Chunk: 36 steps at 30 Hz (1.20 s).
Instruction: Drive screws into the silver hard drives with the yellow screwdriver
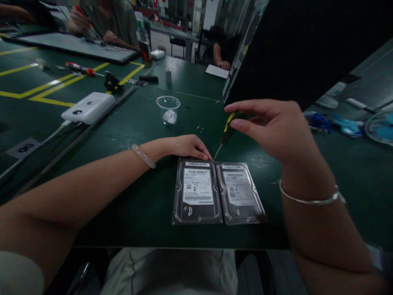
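Observation:
Two hard drives lie side by side, label up, on the green table: a left hard drive (pixel 199 192) and a right hard drive (pixel 241 194). My left hand (pixel 190 146) is closed at the far right corner of the left drive, thumb and fingertips against its edge. A screwdriver (pixel 226 130) with a dark and yellow handle is held in my right hand (pixel 267 127), between thumb and fingers. It leans, and its tip reaches down to that same corner, beside my left fingertips. Whatever lies right under the tip is too small to make out.
Several tiny screws (pixel 200 129) lie beyond the drives, near a clear plastic cup (pixel 168 110) with something white inside. A white power strip (pixel 89 107) is at the left. A large black panel (pixel 301 49) rises at the right. Other people sit across the table.

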### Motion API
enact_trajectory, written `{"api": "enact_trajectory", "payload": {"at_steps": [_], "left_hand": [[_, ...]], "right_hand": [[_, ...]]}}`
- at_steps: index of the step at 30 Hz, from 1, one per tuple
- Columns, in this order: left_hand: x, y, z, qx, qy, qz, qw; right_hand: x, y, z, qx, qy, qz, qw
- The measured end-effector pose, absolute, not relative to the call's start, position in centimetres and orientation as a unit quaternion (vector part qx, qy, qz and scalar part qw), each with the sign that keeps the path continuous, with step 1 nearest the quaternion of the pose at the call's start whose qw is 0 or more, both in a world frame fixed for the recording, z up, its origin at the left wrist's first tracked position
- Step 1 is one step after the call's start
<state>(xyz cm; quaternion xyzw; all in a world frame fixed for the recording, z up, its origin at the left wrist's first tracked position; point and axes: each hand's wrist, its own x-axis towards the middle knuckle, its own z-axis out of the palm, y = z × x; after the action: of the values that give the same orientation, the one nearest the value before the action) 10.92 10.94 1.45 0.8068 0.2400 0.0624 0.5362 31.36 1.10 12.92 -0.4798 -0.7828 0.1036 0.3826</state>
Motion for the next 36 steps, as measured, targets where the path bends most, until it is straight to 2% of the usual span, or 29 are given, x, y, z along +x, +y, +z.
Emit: {"api": "enact_trajectory", "payload": {"at_steps": [5, 9, 14, 24, 30, 36], "left_hand": [[10.9, 10.9, 1.5, 0.81, 0.242, 0.057, 0.532], [10.9, 11.0, 1.4, 0.813, 0.237, 0.059, 0.528], [10.9, 11.1, 1.3, 0.811, 0.236, 0.057, 0.533], [11.0, 11.0, 1.5, 0.815, 0.24, 0.058, 0.525], [11.0, 10.9, 1.5, 0.811, 0.247, 0.05, 0.528], [10.9, 10.9, 1.5, 0.812, 0.244, 0.055, 0.527]], "right_hand": [[30.8, 1.1, 12.5, -0.462, -0.782, 0.114, 0.403], [31.0, 1.0, 12.7, -0.456, -0.791, 0.155, 0.377], [31.0, 1.0, 12.8, -0.478, -0.779, 0.148, 0.378], [32.2, 1.3, 13.1, -0.431, -0.839, 0.079, 0.322], [31.0, 1.4, 12.4, -0.482, -0.807, -0.008, 0.34], [30.2, 1.5, 11.5, -0.475, -0.81, -0.021, 0.344]]}}
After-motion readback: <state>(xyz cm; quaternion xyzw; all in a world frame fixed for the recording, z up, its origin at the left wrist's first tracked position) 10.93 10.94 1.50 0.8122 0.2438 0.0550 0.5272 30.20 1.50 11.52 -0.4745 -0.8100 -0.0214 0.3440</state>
